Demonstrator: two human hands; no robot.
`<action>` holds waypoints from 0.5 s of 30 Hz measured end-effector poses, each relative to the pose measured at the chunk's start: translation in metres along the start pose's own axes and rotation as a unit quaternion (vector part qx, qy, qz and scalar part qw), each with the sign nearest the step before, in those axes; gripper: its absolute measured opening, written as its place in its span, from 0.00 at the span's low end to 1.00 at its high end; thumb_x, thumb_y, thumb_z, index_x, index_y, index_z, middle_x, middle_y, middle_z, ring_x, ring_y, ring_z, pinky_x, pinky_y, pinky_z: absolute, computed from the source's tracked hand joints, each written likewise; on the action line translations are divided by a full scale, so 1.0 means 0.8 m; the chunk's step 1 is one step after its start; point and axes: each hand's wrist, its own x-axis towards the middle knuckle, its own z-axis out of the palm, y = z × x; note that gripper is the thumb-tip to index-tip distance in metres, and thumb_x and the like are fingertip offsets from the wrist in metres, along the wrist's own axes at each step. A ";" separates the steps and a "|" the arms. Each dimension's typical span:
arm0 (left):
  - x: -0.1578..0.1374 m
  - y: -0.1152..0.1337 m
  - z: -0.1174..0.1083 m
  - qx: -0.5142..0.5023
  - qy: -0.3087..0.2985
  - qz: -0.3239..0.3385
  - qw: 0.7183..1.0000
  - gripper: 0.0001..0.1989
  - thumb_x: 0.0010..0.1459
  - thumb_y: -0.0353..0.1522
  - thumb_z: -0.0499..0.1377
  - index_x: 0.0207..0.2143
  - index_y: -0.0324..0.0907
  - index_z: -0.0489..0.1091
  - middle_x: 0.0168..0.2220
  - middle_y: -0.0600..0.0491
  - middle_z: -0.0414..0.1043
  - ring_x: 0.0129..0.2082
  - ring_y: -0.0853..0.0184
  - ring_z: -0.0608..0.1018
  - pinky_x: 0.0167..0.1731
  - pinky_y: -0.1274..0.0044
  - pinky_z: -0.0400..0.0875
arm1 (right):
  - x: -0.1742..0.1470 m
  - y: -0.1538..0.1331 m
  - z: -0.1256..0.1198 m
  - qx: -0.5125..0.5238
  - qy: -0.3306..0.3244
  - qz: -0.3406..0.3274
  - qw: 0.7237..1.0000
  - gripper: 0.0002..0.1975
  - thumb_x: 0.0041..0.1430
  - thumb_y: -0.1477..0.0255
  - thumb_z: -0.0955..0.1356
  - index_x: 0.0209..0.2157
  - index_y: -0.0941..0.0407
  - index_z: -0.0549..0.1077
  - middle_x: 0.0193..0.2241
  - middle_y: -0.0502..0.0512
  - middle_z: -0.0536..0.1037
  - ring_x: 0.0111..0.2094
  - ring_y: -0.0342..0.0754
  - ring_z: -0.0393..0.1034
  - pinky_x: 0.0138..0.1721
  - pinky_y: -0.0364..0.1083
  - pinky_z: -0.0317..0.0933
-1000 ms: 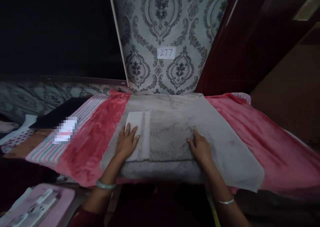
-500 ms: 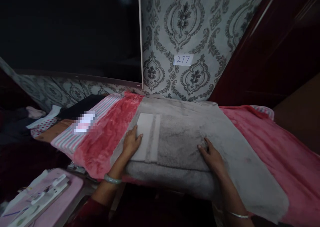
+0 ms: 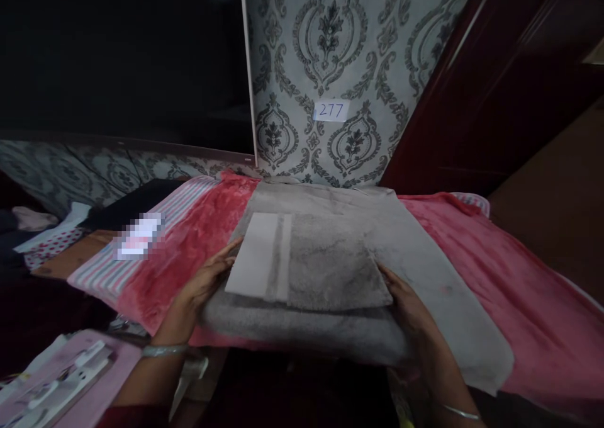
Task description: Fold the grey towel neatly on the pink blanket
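A folded grey towel (image 3: 333, 261) with a pale band at its left end lies flat in front of me, over a larger grey cloth (image 3: 419, 245). My left hand (image 3: 210, 277) grips the towel's left edge, its fingertips partly tucked out of sight. At the opposite edge, my right hand (image 3: 408, 299) holds the towel's right side, and most of its fingers are hidden beneath. The front edge of the towel looks slightly raised from the cloth.
Red-pink plush blanket (image 3: 193, 245) spreads under the grey cloth on both sides. A striped pillow-like fabric (image 3: 101, 267) lies left, with a blurred patch on it. A pink stool (image 3: 120, 359) bearing a white power strip (image 3: 75, 384) stands lower left. Behind hangs a large dark screen (image 3: 127, 56).
Both hands have moved from resting on the towel's top to its left and right edges and now hold it. The towel has shifted slightly toward me; the view has turned a little right.
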 end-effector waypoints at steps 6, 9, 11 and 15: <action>0.003 -0.007 -0.003 0.234 -0.021 0.113 0.965 0.37 0.53 0.44 0.65 0.64 0.47 0.66 0.61 0.48 0.71 0.61 0.54 0.72 0.60 0.67 0.67 | 0.003 0.003 0.007 -0.037 -0.028 -0.065 0.997 0.31 0.52 0.55 0.72 0.56 0.52 0.75 0.52 0.59 0.79 0.54 0.57 0.73 0.57 0.56 0.66; 0.011 -0.012 -0.009 0.370 -0.038 0.200 0.907 0.29 0.59 0.41 0.58 0.63 0.47 0.67 0.62 0.48 0.69 0.62 0.57 0.71 0.62 0.66 0.65 | 0.005 0.007 0.004 -0.101 -0.010 -0.110 0.989 0.29 0.55 0.56 0.68 0.56 0.53 0.74 0.52 0.60 0.79 0.53 0.56 0.74 0.58 0.57 0.65; 0.016 -0.015 -0.016 0.438 -0.053 0.230 0.867 0.28 0.61 0.38 0.55 0.64 0.48 0.66 0.59 0.47 0.72 0.57 0.59 0.75 0.58 0.68 0.69 | 0.008 0.012 0.002 -0.137 0.003 -0.123 0.983 0.28 0.56 0.57 0.66 0.56 0.54 0.73 0.52 0.60 0.79 0.52 0.56 0.75 0.57 0.57 0.66; 0.030 -0.021 -0.034 0.554 -0.040 0.266 0.788 0.25 0.60 0.36 0.55 0.60 0.53 0.71 0.54 0.49 0.75 0.49 0.58 0.79 0.49 0.70 0.74 | 0.019 0.019 -0.004 -0.198 0.015 -0.143 0.970 0.27 0.55 0.61 0.65 0.55 0.55 0.72 0.50 0.61 0.80 0.49 0.56 0.77 0.53 0.56 0.69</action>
